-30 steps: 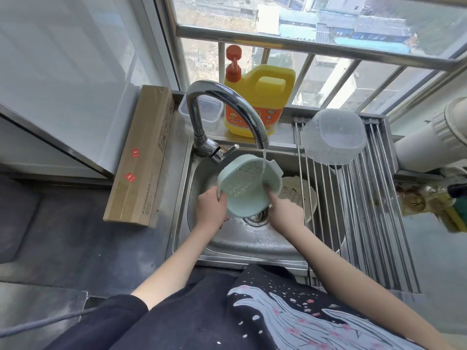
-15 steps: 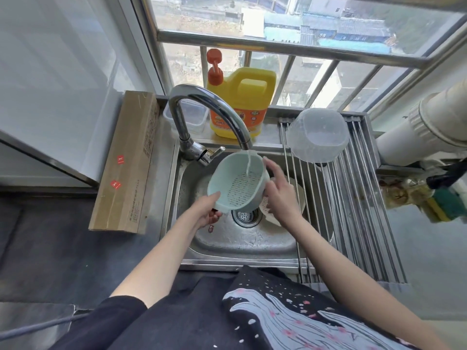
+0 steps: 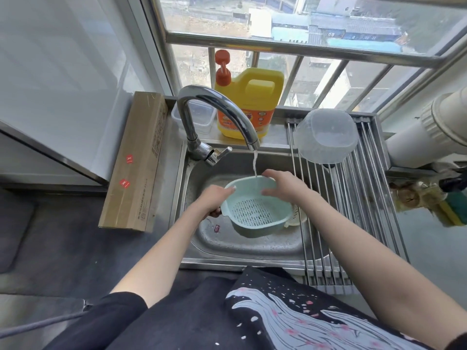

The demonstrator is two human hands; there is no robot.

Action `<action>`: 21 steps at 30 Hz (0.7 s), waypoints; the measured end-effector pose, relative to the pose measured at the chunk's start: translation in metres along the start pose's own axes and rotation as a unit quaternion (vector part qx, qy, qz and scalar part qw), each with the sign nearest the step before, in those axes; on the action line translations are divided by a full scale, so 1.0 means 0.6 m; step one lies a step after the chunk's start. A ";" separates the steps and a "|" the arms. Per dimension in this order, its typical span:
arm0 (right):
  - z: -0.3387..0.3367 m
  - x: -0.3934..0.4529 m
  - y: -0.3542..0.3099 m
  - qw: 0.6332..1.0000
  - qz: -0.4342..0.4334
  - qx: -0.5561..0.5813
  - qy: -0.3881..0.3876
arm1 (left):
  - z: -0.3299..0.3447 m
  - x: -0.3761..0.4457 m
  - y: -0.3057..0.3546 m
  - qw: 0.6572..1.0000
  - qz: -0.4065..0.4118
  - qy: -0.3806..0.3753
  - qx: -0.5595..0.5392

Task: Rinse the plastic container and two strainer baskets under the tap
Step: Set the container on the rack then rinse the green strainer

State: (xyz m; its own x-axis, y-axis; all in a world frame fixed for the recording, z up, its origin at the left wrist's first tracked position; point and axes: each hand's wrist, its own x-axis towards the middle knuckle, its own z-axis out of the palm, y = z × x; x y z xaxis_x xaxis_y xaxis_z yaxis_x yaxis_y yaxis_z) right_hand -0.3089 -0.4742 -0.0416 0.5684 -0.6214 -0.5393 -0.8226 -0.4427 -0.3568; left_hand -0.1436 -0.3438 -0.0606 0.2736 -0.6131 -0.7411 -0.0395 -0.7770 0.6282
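Note:
A pale green strainer basket (image 3: pixel 255 213) is held over the steel sink (image 3: pixel 252 245), mouth up, under the running tap (image 3: pixel 217 114). Water falls onto its far rim. My left hand (image 3: pixel 212 199) grips its left rim. My right hand (image 3: pixel 284 184) holds the far right rim with the fingers inside the bowl. A cream strainer basket (image 3: pixel 295 218) lies in the sink behind the green one, mostly hidden. The clear plastic container (image 3: pixel 326 136) rests upside down on the roll-up drying rack (image 3: pixel 353 223) at the right.
A yellow detergent jug (image 3: pixel 250 102) and a small clear box (image 3: pixel 201 117) stand on the ledge behind the tap. A long cardboard box (image 3: pixel 137 160) lies left of the sink. A white pipe (image 3: pixel 429 127) and a sponge (image 3: pixel 454 210) are at the right.
The green strainer has turned from tilted toward me to mouth-up and sits lower in the sink. My right hand moved from its side onto the far rim. The camera view shifted.

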 end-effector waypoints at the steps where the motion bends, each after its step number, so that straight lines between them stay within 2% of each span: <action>1: 0.000 0.000 -0.008 0.998 -0.005 -0.050 0.026 | -0.002 0.000 0.002 1.000 0.010 0.007 0.004; 5: -0.014 0.003 -0.029 0.985 -0.046 -0.085 0.141 | -0.010 0.004 -0.005 0.996 0.063 0.062 0.011; 8: -0.018 0.007 -0.031 0.975 -0.062 -0.065 0.203 | -0.015 0.002 -0.013 0.998 0.051 0.035 -0.028; 12: -0.012 0.003 -0.023 0.972 -0.029 0.021 0.233 | -0.020 -0.005 -0.018 0.996 0.018 -0.044 -0.076; 15: 0.009 -0.014 -0.010 0.962 0.011 0.092 0.256 | -0.014 -0.001 -0.018 0.988 0.032 -0.063 -0.136; 19: 0.038 -0.052 -0.012 0.922 0.073 0.270 0.270 | 0.001 -0.002 -0.008 0.981 0.022 -0.097 -0.166; 21: 0.055 -0.069 -0.012 0.909 0.097 0.304 0.267 | 0.007 -0.004 -0.004 0.981 -0.007 -0.104 -0.166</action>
State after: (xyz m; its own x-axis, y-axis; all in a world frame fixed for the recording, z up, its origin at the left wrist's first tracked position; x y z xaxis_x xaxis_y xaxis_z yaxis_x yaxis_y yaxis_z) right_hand -0.3271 -0.4242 -0.0422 0.2046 -0.9470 -0.2477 -0.6733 0.0475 -0.7378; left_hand -0.1482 -0.3408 -0.0612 0.0694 -0.6446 -0.7614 0.2884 -0.7177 0.6339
